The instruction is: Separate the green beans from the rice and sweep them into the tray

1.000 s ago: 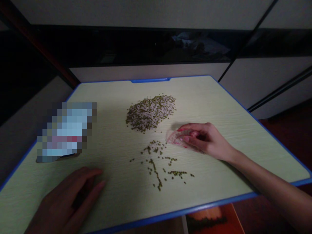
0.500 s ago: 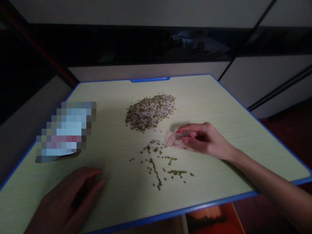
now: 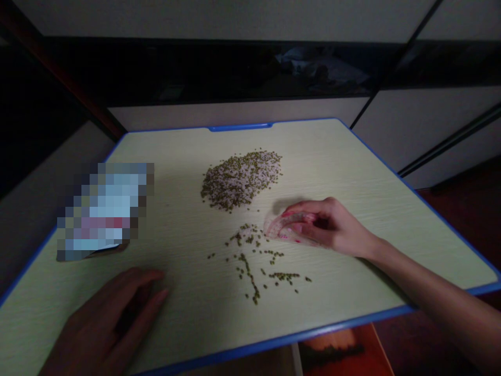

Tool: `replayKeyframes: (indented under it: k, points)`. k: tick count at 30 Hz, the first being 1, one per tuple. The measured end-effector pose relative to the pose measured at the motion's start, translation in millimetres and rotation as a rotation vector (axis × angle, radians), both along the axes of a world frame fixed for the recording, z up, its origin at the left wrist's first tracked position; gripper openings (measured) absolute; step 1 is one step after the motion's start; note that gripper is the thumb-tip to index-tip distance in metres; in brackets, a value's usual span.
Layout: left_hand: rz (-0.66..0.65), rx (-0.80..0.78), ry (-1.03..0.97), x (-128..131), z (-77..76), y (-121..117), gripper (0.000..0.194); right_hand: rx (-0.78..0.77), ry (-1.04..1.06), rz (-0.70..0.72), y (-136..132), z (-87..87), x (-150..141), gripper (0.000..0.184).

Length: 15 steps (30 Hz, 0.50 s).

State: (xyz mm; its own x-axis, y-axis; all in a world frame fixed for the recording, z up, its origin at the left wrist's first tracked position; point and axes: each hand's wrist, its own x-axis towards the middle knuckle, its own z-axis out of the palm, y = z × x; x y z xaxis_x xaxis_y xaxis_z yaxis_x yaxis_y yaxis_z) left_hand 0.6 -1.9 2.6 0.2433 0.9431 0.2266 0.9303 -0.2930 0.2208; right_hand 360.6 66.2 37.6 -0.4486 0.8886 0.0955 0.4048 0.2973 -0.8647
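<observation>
Protractor [image 3: 273, 225] near-right of the pile [image 3: 241, 180] is pinched toward its back by the right hand [image 3: 332, 224], probably to leave its tip free beside loose beans [image 3: 248, 235]; left hand [image 3: 107, 318], fingers parted, holds nothing, near-left of the pile.

Pale, blue-edged tabletop [image 3: 364, 177] bearing a heap of green and whitish grains [image 3: 241, 180] toward 12 o'clock, scattered grains [image 3: 249, 275] toward 6, and a pixelated object [image 3: 107, 211] toward 9.

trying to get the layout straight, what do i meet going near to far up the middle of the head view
blue near rim → scattered green beans → bigger pile of green and whitish grains → blue fitting at the far edge → pale strip → dark glossy panel
</observation>
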Motion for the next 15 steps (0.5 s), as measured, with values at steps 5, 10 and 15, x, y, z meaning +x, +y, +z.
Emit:
replayKeyframes:
  k: [5,10,15]
  points:
    - [0.04,-0.046,-0.005,-3.2,-0.4,-1.9,0.033,0.023,-0.036,-0.002,0.2,0.3,-0.3,0.024]
    - [0.067,-0.1,-0.001,-2.8,2.7,-3.1,0.033,0.016,-0.048,0.003,-0.6,2.7,-0.1,0.023]
    - [0.04,-0.081,0.009,-0.4,2.7,-1.5,0.033,-0.017,-0.026,-0.027,-0.5,3.6,1.4,0.023]
